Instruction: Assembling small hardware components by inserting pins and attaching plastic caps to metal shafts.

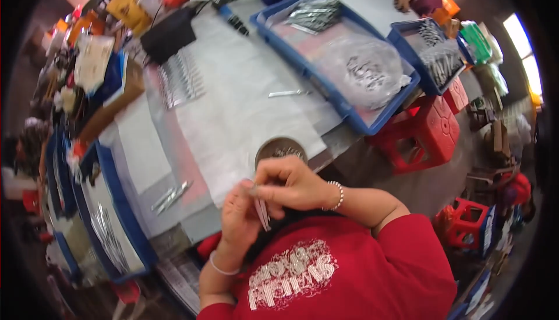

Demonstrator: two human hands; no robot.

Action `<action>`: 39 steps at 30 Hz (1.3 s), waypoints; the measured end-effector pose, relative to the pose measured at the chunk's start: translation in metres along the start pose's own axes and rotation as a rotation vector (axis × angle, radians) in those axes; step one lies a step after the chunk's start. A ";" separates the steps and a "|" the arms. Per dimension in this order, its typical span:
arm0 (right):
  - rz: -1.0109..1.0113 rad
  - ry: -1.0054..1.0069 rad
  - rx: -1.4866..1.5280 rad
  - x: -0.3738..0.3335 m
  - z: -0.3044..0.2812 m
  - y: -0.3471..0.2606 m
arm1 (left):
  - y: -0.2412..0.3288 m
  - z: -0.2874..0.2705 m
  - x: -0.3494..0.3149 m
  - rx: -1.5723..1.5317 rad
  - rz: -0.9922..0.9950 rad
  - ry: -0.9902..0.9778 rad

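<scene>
My left hand point(239, 214) is closed on a slim silvery metal piece point(262, 214), which points down toward my red shirt. Fingers of my right hand point(294, 185) pinch together at the upper end of that same piece; anything small between the fingertips is too blurred to make out. Just beyond my hands, at the table's near edge, sits a round brown dish point(280, 144) with small metal parts in it, partly hidden by my right hand. A single slim metal piece point(289, 93) lies on the white sheet point(227, 81) farther up.
A row of metal pieces point(180, 77) lies left on the table, beside a black box point(169, 36). A blue tray point(355, 121) at right holds metal pieces and a plastic bag of parts. More slim pieces point(172, 196) lie near left. Red stools point(422, 136) stand at right; another person's hand point(403, 2) shows far right.
</scene>
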State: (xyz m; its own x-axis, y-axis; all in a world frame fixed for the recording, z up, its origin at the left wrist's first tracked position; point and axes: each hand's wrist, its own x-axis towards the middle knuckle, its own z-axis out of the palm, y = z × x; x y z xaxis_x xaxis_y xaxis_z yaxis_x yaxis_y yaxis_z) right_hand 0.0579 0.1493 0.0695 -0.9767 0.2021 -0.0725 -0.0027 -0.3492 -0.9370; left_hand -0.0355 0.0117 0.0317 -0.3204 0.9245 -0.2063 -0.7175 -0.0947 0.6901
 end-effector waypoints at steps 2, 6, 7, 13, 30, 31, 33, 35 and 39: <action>-0.106 0.126 -0.040 -0.013 -0.006 0.009 | -0.013 0.011 0.005 -0.154 -0.147 -0.046; -0.112 0.148 -0.341 -0.040 -0.041 -0.007 | -0.021 0.031 0.009 -0.188 -0.292 -0.031; -0.135 0.180 -0.447 -0.046 -0.058 -0.017 | -0.024 0.031 0.012 -0.166 -0.318 -0.060; -0.178 0.827 -1.503 -0.045 -0.210 -0.049 | -0.028 0.022 0.015 -0.104 -0.372 -0.013; -0.081 0.412 -1.045 -0.049 -0.144 -0.070 | -0.022 0.026 0.008 0.288 -0.212 0.042; -0.077 0.292 -0.808 -0.052 -0.127 -0.058 | -0.023 0.026 0.011 0.305 -0.177 0.040; -0.083 0.121 -0.616 -0.047 -0.098 -0.034 | -0.020 0.028 0.016 0.271 -0.135 -0.012; 0.010 0.060 -0.339 -0.044 -0.077 -0.006 | -0.020 0.028 0.019 0.213 -0.118 -0.025; 0.135 0.075 0.045 -0.032 -0.046 0.019 | -0.019 0.011 0.009 0.058 -0.088 -0.053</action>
State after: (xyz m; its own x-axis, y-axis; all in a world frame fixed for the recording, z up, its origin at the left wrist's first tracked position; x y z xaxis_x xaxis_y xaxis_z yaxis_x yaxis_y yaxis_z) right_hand 0.0987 0.1781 0.0381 -0.9500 0.2174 -0.2239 0.1165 -0.4186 -0.9007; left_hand -0.0182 0.0261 0.0246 -0.2237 0.9466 -0.2323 -0.7043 0.0078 0.7099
